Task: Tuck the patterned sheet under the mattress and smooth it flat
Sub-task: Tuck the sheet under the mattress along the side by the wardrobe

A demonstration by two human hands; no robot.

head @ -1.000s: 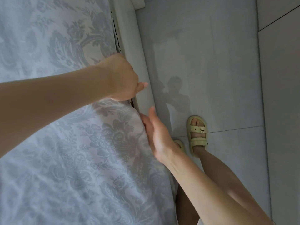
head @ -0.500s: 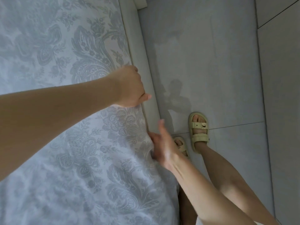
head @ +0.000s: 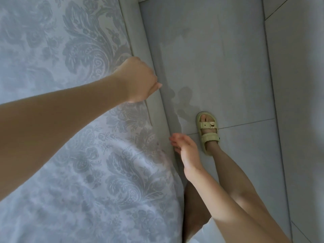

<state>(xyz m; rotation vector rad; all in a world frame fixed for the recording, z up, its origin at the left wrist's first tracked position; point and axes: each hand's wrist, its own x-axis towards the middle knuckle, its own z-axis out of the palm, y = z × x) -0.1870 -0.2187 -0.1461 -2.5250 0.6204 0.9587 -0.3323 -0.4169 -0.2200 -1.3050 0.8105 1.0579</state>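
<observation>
- Patterned sheet [head: 61, 58]: grey-blue w/ floral-paisley print, spread over bed top, fills view from 7 to 11 o'clock. Surface mostly flat, soft creases toward 7 o'clock. Its 3 o'clock edge runs along the pale bed side rail [head: 138, 41]. Lower down, approx 6 o'clock, the edge hangs over and covers the rail.
- Left hand [head: 138, 79]: just 11 o'clock of view ctr, forearm coming in from 9 o'clock across sheet. Clenched, knuckles up, sitting over sheet edge and rail. Fingers tucked under and hidden, so cannot tell if sheet is grasped.
- Right hand [head: 185, 149]: 5 o'clock of ctr, low beside the rail, near draped sheet edge. Released, fingers loosely bent, nothing in it. Slightly blurred.
- Sandal [head: 207, 132]: pale yellow-green, 2 straps, on foot at 2 o'clock of right hand. Bare leg runs from it toward 5 o'clock.
- Floor [head: 219, 58]: lrg grey tiles, 12 to 4 o'clock, dark grout lines. Faint shadow [head: 184, 95] betw. left hand and sandal.
</observation>
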